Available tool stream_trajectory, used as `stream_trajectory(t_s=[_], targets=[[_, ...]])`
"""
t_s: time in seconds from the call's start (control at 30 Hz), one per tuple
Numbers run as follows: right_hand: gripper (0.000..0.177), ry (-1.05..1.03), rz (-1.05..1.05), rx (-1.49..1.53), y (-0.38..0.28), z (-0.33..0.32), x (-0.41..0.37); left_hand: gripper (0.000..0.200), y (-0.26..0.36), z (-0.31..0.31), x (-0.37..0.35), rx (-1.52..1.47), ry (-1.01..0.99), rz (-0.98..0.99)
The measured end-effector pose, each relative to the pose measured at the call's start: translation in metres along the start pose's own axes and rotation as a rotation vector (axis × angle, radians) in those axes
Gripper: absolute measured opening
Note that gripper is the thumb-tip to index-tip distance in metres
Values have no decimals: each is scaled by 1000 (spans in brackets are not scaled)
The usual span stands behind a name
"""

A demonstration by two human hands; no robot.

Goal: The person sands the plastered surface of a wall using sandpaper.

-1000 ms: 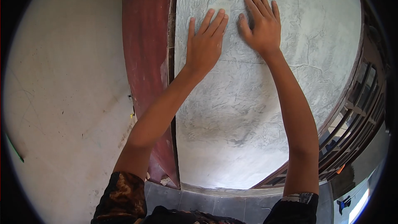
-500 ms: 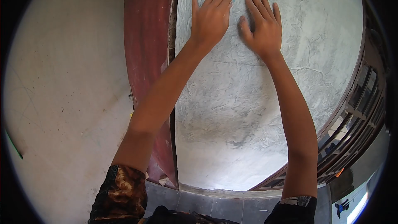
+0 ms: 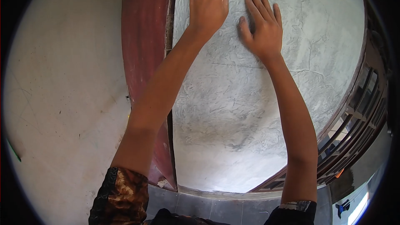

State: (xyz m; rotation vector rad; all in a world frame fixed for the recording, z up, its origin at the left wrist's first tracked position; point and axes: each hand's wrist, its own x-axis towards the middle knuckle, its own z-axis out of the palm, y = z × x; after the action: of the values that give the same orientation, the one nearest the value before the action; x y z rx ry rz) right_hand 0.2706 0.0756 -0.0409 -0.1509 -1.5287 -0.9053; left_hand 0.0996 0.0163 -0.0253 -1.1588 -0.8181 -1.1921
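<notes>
A grey-white rough-textured surface (image 3: 233,112) with fine cracks fills the middle of the view. My left hand (image 3: 209,8) lies against its upper left part, palm down with the fingers spread. To the right of it, my right hand (image 3: 264,27) rests flat on the same surface, thumb held apart from the fingers. Neither hand holds anything that I can see. A dark red panel (image 3: 146,37) borders the surface on the left, and my left forearm crosses over it.
A plain beige wall (image 3: 62,79) takes up the left side, with a green object (image 3: 13,151) at its edge. Dark slatted woodwork (image 3: 358,116) curves along the right. Grey floor tiles (image 3: 227,210) show at the bottom.
My left hand has slid a little upward and left on the surface. My right hand has stayed in nearly the same place. The view has shifted slightly.
</notes>
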Motion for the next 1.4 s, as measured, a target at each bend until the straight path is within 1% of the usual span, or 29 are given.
stream_trajectory(t_s=[0.07, 0.13, 0.17, 0.2, 0.27, 0.37, 0.4, 0.47, 0.5, 0.53, 0.57, 0.6, 0.67, 0.73, 0.77, 0.8, 0.87, 0.9, 0.93, 0.97, 1.0, 1.07, 1.1, 1.17, 1.2, 1.23, 1.27, 1.3, 1.4], targets=[[51, -1, -1, 0, 1, 1, 1, 39, 4, -3, -18, -18, 7, 5], [51, -10, 1, 7, 2, 1, -1, 38, 24, -21, -71, -1, -85, -55], [51, -8, -16, 6, 2, 0, -1, 41, 29, -27, -82, -3, -119, -84], [50, 2, -31, -1, 2, 0, 0, 41, 24, -24, -71, -3, -124, -74], [50, -2, -31, -6, 2, -1, 0, 40, 11, -11, -31, -22, -32, -7], [49, -2, -34, -26, 2, 0, 0, 34, 2, -11, 23, -14, -28, 15], [49, -4, -32, -36, 2, 0, 0, 34, 2, -11, 14, -13, -23, 11], [49, -4, -34, -25, 2, 0, -1, 41, 9, -15, -31, -28, -56, -32], [49, 1, -29, -14, 2, 0, 0, 41, 17, -22, -56, -27, -54, -30], [49, 1, -25, -11, 1, -1, -1, 41, 27, -31, -85, 2, -106, -55], [50, -1, -28, -7, 0, -1, -1, 40, 31, -36, -97, 28, -158, -72], [50, -2, -34, -4, 0, -1, 1, 40, 27, -33, -84, 27, -158, -65], [50, -11, -31, -4, 0, -2, 1, 39, 20, -18, -38, -1, -51, -31], [50, -14, -28, -8, 0, -2, 2, 38, 12, -4, 6, -8, -13, -26], [50, -7, -22, -3, 0, -1, 1, 37, 11, 0, 15, -13, 19, -25], [50, -1, -20, 4, 0, -1, 0, 37, 14, -3, 5, -12, 21, -28], [51, 3, -29, 7, 1, 2, -2, 40, 23, -17, -38, -73, -53, -75], [52, 9, -31, 4, 3, 2, -2, 40, 27, -23, -62, -69, -48, -75], [52, 10, -30, 5, 3, 1, -2, 40, 31, -30, -90, -35, -95, -82], [52, 11, -31, -2, 3, 0, -1, 40, 31, -32, -101, -5, -145, -76], [52, 4, -32, -5, 1, 0, -2, 40, 28, -29, -89, -8, -152, -71], [52, -8, -31, -7, 0, -1, -3, 36, 15, -16, -35, -14, -23, -15], [52, -11, -29, -16, 1, -1, -2, 36, 8, -9, -10, 5, 7, 4], [52, 1, -24, -12, 1, 0, 0, 37, 0, 0, 0, 0, 22, 24], [51, 0, -23, 3, 0, -1, -1, 37, 0, 0, -2, -1, 30, 29], [51, -7, -24, 10, 0, -2, -4, 37, 7, -8, -23, 3, 25, 22], [51, -7, -21, 24, 0, -2, -4, 38, 18, -22, -57, -6, -43, -27], [50, -4, -17, 38, 0, -1, -3, 39, 26, -31, -73, -14, -111, -73], [51, 5, -29, 10, 1, 0, -3, 41, 23, -32, -72, 31, -143, -41]])
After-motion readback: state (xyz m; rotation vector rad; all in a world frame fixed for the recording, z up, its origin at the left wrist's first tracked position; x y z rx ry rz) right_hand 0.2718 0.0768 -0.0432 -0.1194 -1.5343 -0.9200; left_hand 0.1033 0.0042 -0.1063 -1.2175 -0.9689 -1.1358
